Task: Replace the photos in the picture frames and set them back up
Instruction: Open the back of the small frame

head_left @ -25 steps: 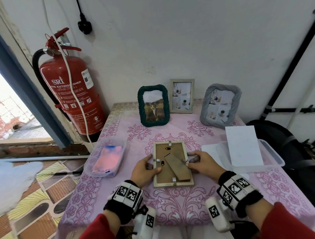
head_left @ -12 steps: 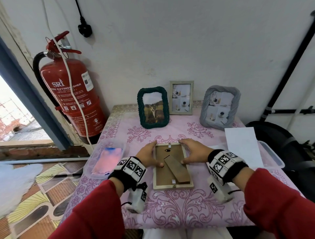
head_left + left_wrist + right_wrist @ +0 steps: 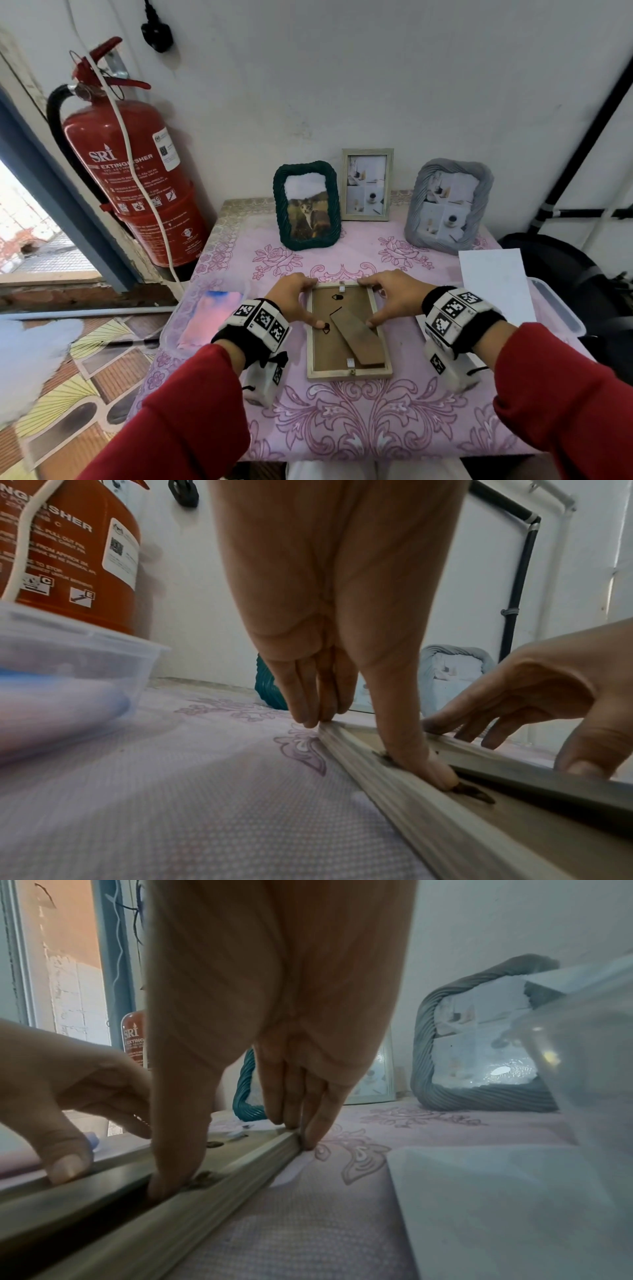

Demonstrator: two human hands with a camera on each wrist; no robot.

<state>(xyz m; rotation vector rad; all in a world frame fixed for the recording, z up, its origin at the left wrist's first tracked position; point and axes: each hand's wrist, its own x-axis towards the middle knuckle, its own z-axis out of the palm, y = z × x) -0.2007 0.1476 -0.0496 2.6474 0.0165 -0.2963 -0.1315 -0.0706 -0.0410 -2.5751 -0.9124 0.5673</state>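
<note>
- Fire extinguisher [image 3: 137, 171], red, left of the counter [image 3: 342, 428] by the wall; white lettering reads "SRI" and partly "EXTINGUISHER"; smaller label text too small to read.
- Clear plastic tub [image 3: 178, 329], counter's left side; holds a pink and blue sheet.
- Clear plastic tub [image 3: 561, 308], counter's right side; a white sheet [image 3: 493, 284] leans over its rim; contents otherwise unclear.
- Wooden picture frame [image 3: 346, 332], face down at counter centre, brown backing and folded stand upward, metal tabs along the edges.
- Left hand [image 3: 291, 301]: fingers at the frame's far left corner, thumb pressing a tab on the left edge; grips the frame.
- Right hand [image 3: 387, 298]: fingers at the far right corner, thumb on the backing near the right edge; grips the frame.
- Green rope frame [image 3: 306, 205], upright at the back, cat photo.
- Pale slim frame [image 3: 366, 185], upright beside it.
- Grey rope frame [image 3: 448, 205], upright, back right.
</note>
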